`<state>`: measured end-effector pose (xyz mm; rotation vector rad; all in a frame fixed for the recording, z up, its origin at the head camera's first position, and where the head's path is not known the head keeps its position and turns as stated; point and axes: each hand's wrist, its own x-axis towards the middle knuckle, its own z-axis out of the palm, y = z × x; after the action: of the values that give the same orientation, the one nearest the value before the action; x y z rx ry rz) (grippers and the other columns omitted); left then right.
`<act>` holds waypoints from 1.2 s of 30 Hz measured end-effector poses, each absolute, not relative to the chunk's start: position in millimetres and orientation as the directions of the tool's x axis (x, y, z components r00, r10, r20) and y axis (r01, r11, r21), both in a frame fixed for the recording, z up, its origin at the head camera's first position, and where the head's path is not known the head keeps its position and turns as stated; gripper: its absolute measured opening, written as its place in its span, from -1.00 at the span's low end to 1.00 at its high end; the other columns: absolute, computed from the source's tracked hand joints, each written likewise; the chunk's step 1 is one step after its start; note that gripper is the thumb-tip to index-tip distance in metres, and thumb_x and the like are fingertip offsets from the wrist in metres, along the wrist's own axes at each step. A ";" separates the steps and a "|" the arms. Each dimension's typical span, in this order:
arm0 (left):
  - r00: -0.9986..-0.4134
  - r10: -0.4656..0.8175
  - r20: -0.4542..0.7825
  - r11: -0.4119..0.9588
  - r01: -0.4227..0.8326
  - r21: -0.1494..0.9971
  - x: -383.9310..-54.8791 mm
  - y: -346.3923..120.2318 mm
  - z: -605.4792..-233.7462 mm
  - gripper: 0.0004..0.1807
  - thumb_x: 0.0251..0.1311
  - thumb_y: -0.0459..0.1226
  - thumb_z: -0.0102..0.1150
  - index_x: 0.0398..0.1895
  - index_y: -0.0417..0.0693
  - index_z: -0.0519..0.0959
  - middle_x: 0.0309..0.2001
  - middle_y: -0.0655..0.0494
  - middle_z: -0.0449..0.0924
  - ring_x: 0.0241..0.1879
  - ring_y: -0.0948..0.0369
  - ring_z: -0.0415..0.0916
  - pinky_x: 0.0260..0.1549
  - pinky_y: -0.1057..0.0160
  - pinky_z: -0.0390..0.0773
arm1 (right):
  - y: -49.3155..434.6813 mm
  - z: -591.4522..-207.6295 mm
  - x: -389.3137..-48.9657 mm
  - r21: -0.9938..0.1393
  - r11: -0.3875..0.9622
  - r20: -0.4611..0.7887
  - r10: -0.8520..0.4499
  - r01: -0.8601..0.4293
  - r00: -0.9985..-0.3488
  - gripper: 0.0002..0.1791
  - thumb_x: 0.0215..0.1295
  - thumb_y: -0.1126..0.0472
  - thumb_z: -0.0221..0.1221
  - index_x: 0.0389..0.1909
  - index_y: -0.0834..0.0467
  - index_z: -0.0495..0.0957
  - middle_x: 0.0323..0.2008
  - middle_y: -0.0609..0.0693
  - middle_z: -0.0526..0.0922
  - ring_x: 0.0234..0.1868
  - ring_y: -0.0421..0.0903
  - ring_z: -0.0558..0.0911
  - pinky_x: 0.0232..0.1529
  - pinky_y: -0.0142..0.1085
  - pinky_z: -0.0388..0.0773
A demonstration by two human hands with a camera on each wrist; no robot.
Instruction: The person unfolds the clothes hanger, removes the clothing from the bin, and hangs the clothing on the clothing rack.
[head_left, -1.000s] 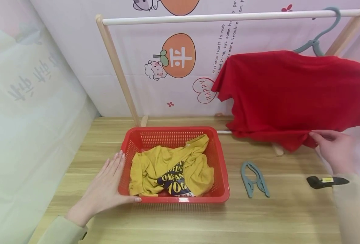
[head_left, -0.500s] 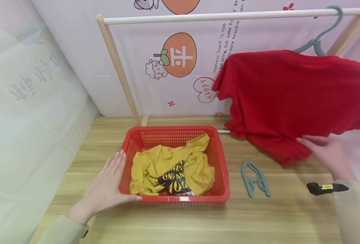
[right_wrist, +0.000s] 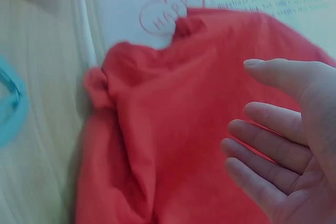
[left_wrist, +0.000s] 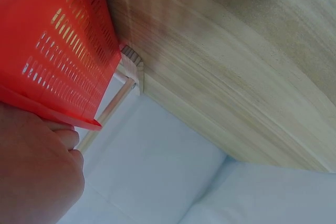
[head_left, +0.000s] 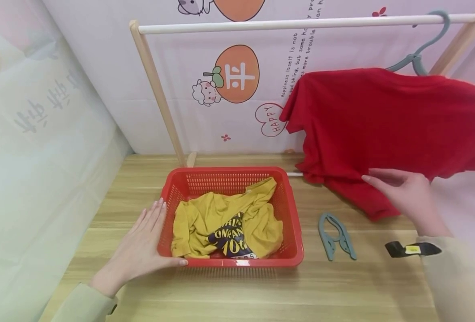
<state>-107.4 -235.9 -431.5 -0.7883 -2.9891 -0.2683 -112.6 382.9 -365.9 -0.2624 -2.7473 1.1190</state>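
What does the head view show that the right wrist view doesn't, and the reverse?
Only head: the left hand touching the basket, the yellow garment inside it, and the upper rail. Only right wrist: the palm side of the right hand. Both: the red shirt, that hand, the hanger on the table and the HAPPY heart.

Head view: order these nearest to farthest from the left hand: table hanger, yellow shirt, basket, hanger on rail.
1. Basket: left hand touches its left side.
2. Yellow shirt: inside the basket.
3. Table hanger: right of the basket.
4. Hanger on rail: far right, up high.
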 end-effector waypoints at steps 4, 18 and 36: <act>-0.871 0.485 0.080 0.856 0.491 0.158 -107.0 -235.5 -432.2 0.56 -0.14 0.65 0.05 0.61 -0.33 -0.20 0.60 -0.25 -0.25 0.59 -0.03 -0.34 0.52 0.04 -0.27 | 367.7 -370.6 -115.3 -0.683 0.726 0.083 0.187 0.081 -0.979 -0.38 0.24 -0.28 0.34 0.22 -0.03 0.65 0.04 -0.12 0.73 0.01 -0.39 0.50 -0.21 -0.64 0.44; -0.867 0.489 0.101 0.853 0.499 0.151 -107.0 -235.5 -432.3 0.56 -0.16 0.65 0.06 0.60 -0.34 -0.16 0.60 -0.26 -0.21 0.58 -0.11 -0.24 0.52 0.08 -0.30 | 351.5 -417.4 -109.5 -0.568 0.819 0.043 -0.068 -0.080 -0.997 -0.22 0.15 -0.16 0.47 0.25 0.28 0.58 0.12 0.27 0.65 0.09 0.28 0.63 -0.09 -0.23 0.65; -0.875 0.476 0.089 0.860 0.484 0.158 -104.6 -234.7 -431.9 0.55 -0.15 0.66 0.04 0.61 -0.33 -0.16 0.61 -0.22 -0.22 0.58 -0.08 -0.25 0.52 -0.02 -0.18 | 358.3 -469.9 -74.3 -0.513 0.850 0.029 -0.123 -0.120 -0.992 -0.09 -0.15 -0.13 0.63 0.16 0.35 0.60 0.01 0.27 0.69 -0.07 0.22 0.70 -0.08 0.11 0.64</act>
<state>-104.6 -234.7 -431.9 -0.7708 -2.9849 -0.2726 -74.3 358.3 -469.9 0.1986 -3.0257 0.8394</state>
